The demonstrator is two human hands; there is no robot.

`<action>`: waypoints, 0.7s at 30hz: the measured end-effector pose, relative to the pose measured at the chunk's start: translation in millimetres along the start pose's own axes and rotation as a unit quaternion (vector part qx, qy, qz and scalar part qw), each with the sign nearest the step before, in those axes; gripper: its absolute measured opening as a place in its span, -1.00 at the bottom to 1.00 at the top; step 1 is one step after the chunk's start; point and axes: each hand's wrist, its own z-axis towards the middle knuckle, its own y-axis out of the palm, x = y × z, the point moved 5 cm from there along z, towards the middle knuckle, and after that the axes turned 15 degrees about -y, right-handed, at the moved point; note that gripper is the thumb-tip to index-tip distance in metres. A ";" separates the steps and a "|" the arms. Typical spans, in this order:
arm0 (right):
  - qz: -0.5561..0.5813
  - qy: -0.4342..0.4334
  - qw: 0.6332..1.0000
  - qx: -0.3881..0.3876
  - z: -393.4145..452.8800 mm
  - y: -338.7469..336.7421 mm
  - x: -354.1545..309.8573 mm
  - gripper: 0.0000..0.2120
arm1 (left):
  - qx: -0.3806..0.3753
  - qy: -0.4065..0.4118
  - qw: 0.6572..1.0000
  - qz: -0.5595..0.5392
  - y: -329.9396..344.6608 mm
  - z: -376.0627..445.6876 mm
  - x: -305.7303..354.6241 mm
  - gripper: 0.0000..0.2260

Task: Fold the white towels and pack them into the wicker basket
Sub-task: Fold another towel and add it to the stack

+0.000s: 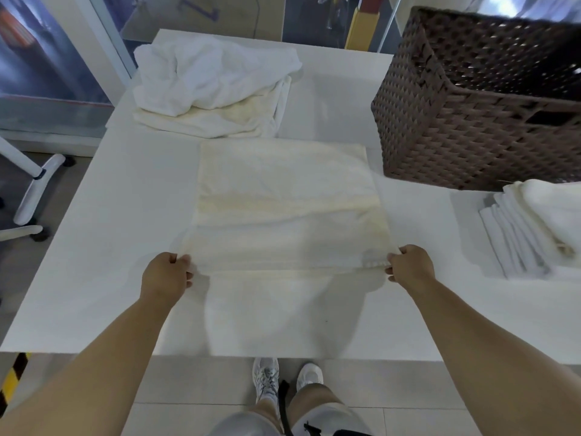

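Observation:
A white, slightly yellowed towel [289, 202] lies spread on the white table [103, 234] in front of me. My left hand [165, 273] pinches its near left corner and my right hand [408, 265] pinches its near right corner, lifting that edge a little off the table. The towel's near part is blurred. A dark brown wicker basket [465, 102] stands at the far right of the table. A heap of unfolded white towels [213, 86] sits at the far left. A stack of folded white towels [534, 228] lies at the right edge, in front of the basket.
White chair legs with castors [37, 190] stand on the floor left of the table. Glass panels [47, 58] rise behind the table. My shoes [286, 379] show below the table's near edge, and yellow-black tape [12, 379] marks the floor at lower left.

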 end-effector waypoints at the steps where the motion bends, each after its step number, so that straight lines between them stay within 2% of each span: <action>1: 0.015 -0.002 1.000 0.012 -2.7 -4.3 -2.8 -0.92 | 0.005 0.005 1.000 -0.011 -2.1 -3.2 4.4 -0.79; 2: 0.031 -0.005 0.999 0.027 -5.5 -9.6 -5.5 -0.91 | 0.012 0.012 0.999 -0.028 -5.2 -7.0 9.2 -0.84; 4: 0.049 -0.021 0.997 0.049 -9.2 -20.1 -11.5 -0.76 | 0.031 0.030 0.998 -0.052 -12.6 -16.0 18.0 -0.88; 8: 0.064 -0.079 0.993 0.059 -14.6 -42.6 -32.4 -0.78 | 0.043 0.121 0.991 -0.037 -24.6 -39.7 41.2 -0.88; 11: 0.144 -0.070 0.986 0.057 -16.8 -63.2 -46.9 -0.82 | 0.020 0.123 0.988 -0.096 -31.3 -55.5 57.3 -0.84; 13: 0.181 -0.070 0.980 0.049 -18.4 -81.6 -60.0 -0.84 | 0.003 0.123 0.982 -0.142 -37.8 -68.1 66.1 -0.88; 16: 0.228 -0.085 0.970 0.023 -23.1 -111.6 -80.3 -0.74 | -0.031 0.154 0.970 -0.184 -48.3 -94.7 80.2 -0.80; 18: 0.222 -0.139 0.965 0.010 -32.2 -135.7 -92.5 -0.69 | -0.044 0.186 0.967 -0.170 -55.5 -117.6 90.2 -0.71; 21: 0.112 -0.259 0.959 -0.002 -54.1 -171.5 -108.2 -0.67 | 0.023 0.266 0.963 -0.043 -67.4 -156.3 105.1 -0.75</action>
